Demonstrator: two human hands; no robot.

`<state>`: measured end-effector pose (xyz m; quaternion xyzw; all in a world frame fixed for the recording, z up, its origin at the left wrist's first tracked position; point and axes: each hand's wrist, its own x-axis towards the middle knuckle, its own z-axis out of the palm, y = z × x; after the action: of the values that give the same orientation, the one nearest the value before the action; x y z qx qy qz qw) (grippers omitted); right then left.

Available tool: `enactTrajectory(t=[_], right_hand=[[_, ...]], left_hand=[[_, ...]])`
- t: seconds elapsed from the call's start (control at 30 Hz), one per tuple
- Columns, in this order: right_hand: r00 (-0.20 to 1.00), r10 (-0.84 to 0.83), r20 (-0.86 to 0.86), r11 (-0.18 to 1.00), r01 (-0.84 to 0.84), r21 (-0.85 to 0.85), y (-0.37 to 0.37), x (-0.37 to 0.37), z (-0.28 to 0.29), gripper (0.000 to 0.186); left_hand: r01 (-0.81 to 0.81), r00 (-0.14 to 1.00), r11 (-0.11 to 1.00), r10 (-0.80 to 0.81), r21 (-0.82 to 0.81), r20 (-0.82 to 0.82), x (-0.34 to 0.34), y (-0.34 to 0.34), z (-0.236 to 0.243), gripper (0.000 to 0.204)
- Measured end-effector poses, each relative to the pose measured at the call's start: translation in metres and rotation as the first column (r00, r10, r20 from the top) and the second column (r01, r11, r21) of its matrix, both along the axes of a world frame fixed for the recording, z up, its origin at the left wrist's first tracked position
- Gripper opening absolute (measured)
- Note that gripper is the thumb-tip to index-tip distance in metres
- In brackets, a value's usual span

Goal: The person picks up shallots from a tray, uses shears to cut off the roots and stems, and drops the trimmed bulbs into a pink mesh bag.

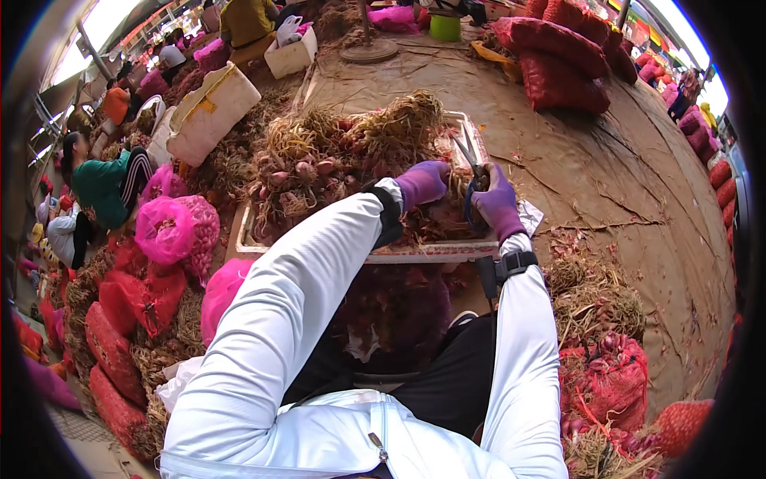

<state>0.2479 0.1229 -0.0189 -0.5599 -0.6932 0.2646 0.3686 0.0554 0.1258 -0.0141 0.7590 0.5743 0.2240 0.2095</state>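
right hand: the right hand (498,201), in a purple glove, is clenched around the blue handles of steel scissors (471,172) over the near side of the tray.
left hand: the left hand (422,183), also purple-gloved, has its grip closed on a bunch of dry straw-coloured shallot stalks (456,185) just beside the blades.
scissors: long axis runs from the handles at the right palm up and slightly left, tips pointing away from the person; i cannot tell how far the blades are parted.
risk: the left fingers sit very close to the blades, so a snip taken too near could nick the glove; loose stalks could also slip from the hold.
tray: a white rectangular foam tray (435,252) heaped with red shallots and roots (319,164).
beyond: red mesh sacks (558,60) lie on the brown tarp.
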Motion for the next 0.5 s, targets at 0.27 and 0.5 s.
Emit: enactTrajectory(t=[0.27, 0.5], right_hand=[[0.993, -0.091, 0.07, 0.996, 0.09, 0.011, -0.007, -0.006, 0.002, 0.048], [0.948, -0.173, 0.267, 0.985, 0.171, 0.034, -0.017, -0.027, 0.005, 0.045]], left_hand=[[0.054, 0.971, 0.995, -0.032, 0.088, -0.237, 0.013, -0.008, 0.035, 0.039], [0.079, 0.973, 0.99, -0.051, 0.119, -0.223, 0.001, -0.022, 0.033, 0.041]])
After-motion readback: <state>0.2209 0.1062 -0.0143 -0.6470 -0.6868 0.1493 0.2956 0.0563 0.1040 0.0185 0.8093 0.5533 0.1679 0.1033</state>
